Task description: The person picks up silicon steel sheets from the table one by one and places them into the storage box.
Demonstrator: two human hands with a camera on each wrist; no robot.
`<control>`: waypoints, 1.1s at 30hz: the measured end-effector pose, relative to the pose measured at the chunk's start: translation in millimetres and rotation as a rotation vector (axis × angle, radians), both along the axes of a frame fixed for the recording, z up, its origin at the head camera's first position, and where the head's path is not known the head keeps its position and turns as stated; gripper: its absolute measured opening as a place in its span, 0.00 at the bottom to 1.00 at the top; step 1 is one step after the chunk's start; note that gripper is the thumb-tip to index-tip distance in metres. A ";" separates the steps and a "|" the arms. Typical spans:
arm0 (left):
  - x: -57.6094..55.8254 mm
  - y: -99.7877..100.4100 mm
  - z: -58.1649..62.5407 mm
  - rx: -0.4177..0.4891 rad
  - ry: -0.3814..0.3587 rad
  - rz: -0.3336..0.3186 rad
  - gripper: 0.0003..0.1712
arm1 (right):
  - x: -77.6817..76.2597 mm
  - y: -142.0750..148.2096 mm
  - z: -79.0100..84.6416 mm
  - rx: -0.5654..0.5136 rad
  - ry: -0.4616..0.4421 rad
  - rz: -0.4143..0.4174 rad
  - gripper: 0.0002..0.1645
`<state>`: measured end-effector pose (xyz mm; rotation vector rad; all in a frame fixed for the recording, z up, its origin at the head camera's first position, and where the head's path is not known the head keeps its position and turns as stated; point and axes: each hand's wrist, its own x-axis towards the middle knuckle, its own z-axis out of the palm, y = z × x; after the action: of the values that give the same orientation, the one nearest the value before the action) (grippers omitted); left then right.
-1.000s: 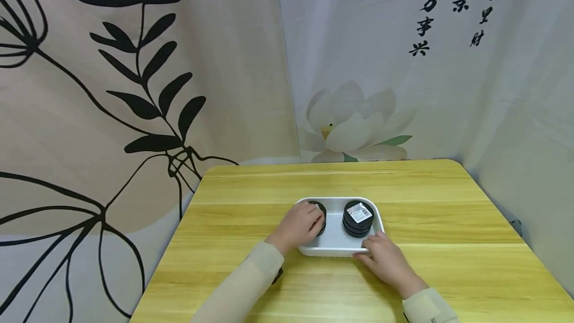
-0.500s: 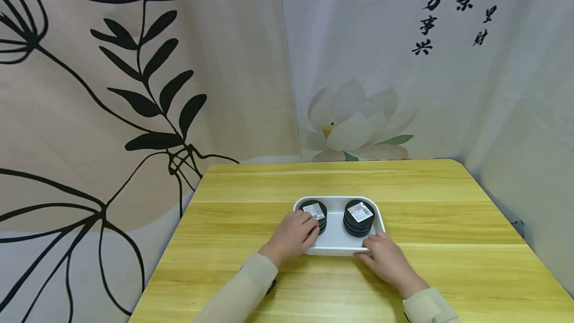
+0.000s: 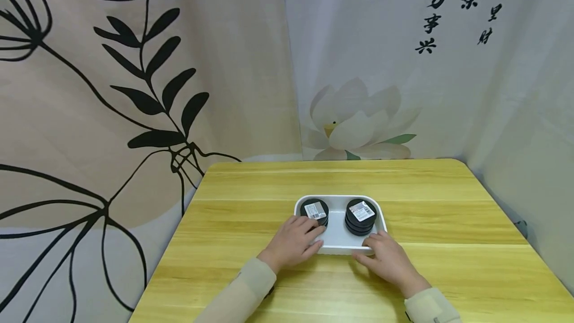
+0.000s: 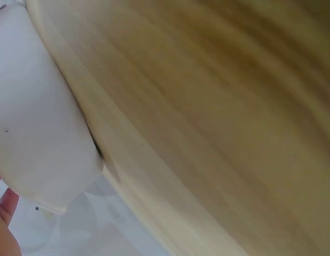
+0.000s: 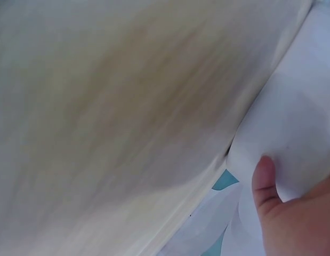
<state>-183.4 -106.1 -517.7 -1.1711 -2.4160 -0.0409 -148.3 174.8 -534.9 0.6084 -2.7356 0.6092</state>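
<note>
A white rectangular tray (image 3: 337, 241) rests on the wooden table in the head view. Inside it are two stacks of round black discs, each topped with a white barcode label: a left stack (image 3: 308, 203) and a right stack (image 3: 360, 221). My right hand (image 3: 387, 258) grips the tray's near right rim, thumb against the outer wall, which also shows in the right wrist view. My left hand (image 3: 291, 243) lies over the near left corner, fingers spread and reaching beside the left stack, thumb apart from them. It hides that corner; whether it touches the stack I cannot tell.
The yellow wood-grain table (image 3: 251, 188) extends around the tray on all sides. Behind it hangs a cloth backdrop (image 3: 242, 64) with black plant drawings, a pale lotus and black lettering.
My left hand has drawn back from the top of the left stack towards the tray's near left corner, uncovering the label. Its thumb has spread out. The right hand keeps its grip.
</note>
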 end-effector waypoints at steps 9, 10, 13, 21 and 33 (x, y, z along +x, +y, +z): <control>2.9 -1.0 -3.3 -0.023 -0.026 0.033 0.30 | 0.6 -0.6 -0.5 0.005 0.050 -0.006 0.22; 2.9 -0.9 -3.7 -0.026 -0.026 0.040 0.31 | 0.7 -0.6 -0.2 0.007 0.051 -0.007 0.22; 3.4 -0.5 -4.5 -0.034 -0.020 0.063 0.33 | 1.1 -0.7 0.9 0.004 0.053 -0.006 0.21; 5.5 0.2 -6.5 -0.066 -0.068 0.158 0.37 | -1.4 1.1 3.7 -0.011 0.125 -0.006 0.18; 8.6 -2.2 -6.1 -0.063 -0.197 0.216 0.39 | -0.9 3.3 4.6 -0.006 0.160 -0.038 0.22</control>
<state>-174.7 -108.3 -523.8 -0.9652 -2.7226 -0.0126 -149.2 178.0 -530.3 0.5761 -2.5894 0.5349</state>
